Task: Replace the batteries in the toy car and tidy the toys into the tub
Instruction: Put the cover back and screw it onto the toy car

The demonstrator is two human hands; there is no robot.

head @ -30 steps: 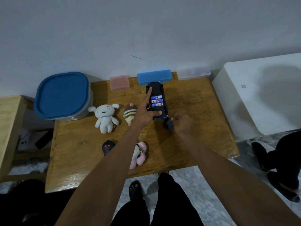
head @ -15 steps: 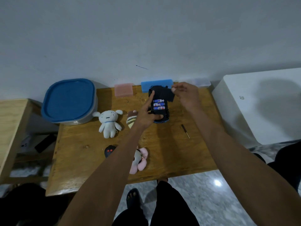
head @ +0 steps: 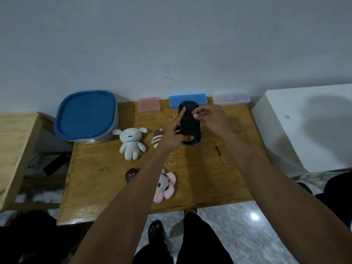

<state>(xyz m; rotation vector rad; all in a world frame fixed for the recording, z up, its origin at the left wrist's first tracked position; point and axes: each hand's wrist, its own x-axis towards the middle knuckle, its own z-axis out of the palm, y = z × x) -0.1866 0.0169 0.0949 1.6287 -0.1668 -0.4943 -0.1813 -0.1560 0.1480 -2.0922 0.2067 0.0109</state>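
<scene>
dim, bluish | glare spot on floor (head: 254, 216) | soft shadows | wide-angle edge bending

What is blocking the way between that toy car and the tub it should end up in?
The tub has its blue lid on, so nothing can go in yet. Between it and the toy car lie the white plush and the striped plush on the table.

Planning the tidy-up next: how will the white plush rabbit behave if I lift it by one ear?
The white plush rabbit looks soft and stuffed, so it will probably hang limp with its legs dangling. It seems light for its size. Lying flat on the table, it is unlikely to roll, and its fabric should not slip easily.
</scene>
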